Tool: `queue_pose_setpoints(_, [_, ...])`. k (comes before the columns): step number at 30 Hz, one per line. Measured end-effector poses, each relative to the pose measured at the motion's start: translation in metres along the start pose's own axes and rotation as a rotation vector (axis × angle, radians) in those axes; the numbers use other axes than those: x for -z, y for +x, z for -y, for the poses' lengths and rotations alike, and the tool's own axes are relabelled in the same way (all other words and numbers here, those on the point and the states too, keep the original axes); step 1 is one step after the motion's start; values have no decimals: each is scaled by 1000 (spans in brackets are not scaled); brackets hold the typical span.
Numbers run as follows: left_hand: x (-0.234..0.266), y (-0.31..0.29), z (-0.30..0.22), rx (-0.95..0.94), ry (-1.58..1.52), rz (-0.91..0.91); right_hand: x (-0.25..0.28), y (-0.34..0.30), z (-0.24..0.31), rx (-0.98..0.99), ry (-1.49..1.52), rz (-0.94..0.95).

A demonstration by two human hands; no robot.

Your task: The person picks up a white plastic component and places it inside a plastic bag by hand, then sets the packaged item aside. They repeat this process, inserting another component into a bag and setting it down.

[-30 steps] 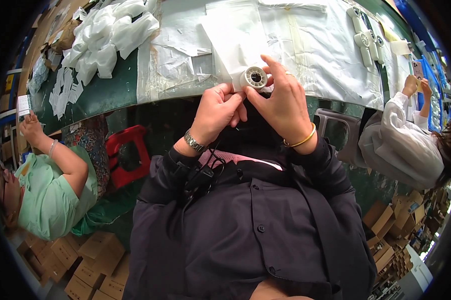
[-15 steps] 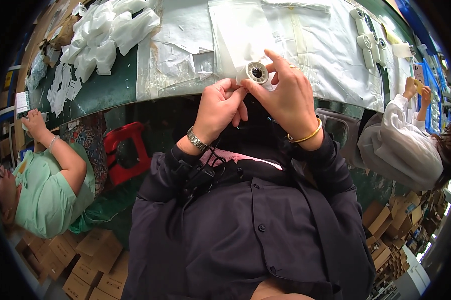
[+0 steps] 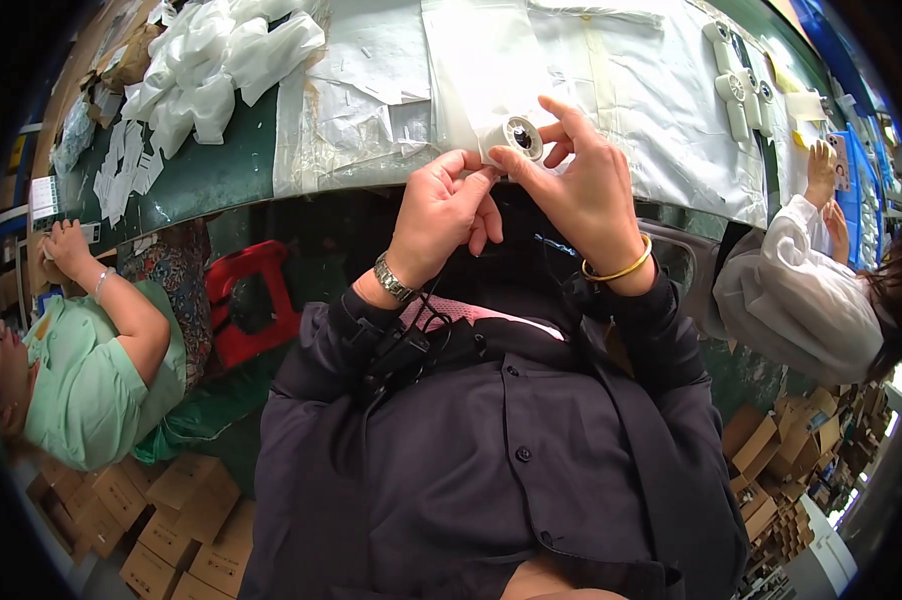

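Over the near edge of the table, a small white handheld fan (image 3: 522, 138) lies with its round, dark-centred head toward my hands. Its handle is hidden, and a translucent plastic bag (image 3: 471, 60) spreads away behind the head. My left hand (image 3: 446, 205) is closed in a pinch beside the fan, seemingly on the bag's near edge; exactly what lies between thumb and finger is covered. My right hand (image 3: 586, 180) has its thumb against the fan's lower rim and its fingers curved around the far right side, the index finger lifted.
Several white handheld fans (image 3: 735, 88) lie at the right. Crumpled white bags (image 3: 211, 60) and paper strips (image 3: 126, 170) are at the left. Co-workers sit on both sides, one in a green top (image 3: 101, 370), one in a pale top (image 3: 801, 290). A red stool (image 3: 256, 305) stands left; cardboard boxes (image 3: 186, 510) sit behind.
The fan head has turned and shifted slightly right and up. My right hand has moved a little right with it, while my left hand stays almost in place.
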State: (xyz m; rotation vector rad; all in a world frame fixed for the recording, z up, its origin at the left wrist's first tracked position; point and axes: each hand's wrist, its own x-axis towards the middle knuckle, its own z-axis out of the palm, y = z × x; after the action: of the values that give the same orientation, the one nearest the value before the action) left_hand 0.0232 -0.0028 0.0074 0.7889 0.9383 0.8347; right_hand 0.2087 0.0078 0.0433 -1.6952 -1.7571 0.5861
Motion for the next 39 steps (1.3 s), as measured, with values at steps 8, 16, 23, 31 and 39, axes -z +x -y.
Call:
queue_pose_setpoints(8, [8, 7, 13, -84, 113, -27, -2, -2, 2, 55, -54, -28])
queue_pose_setpoints(16, [0, 0, -2, -41, 77, -90, -4, -2, 1, 72, -15, -67])
queue_pose_setpoints(23, [0, 6, 3, -108, 136, -86, -6, -4, -1, 90, -49, -86])
queue_pose_setpoints(31, [4, 1, 2, -99, 154, -83, -15, -7, -7, 154, -146, -146])
queue_pose_setpoints(39, [8, 1, 2, -38, 118, -94, -5, -8, -10, 281, -203, -98])
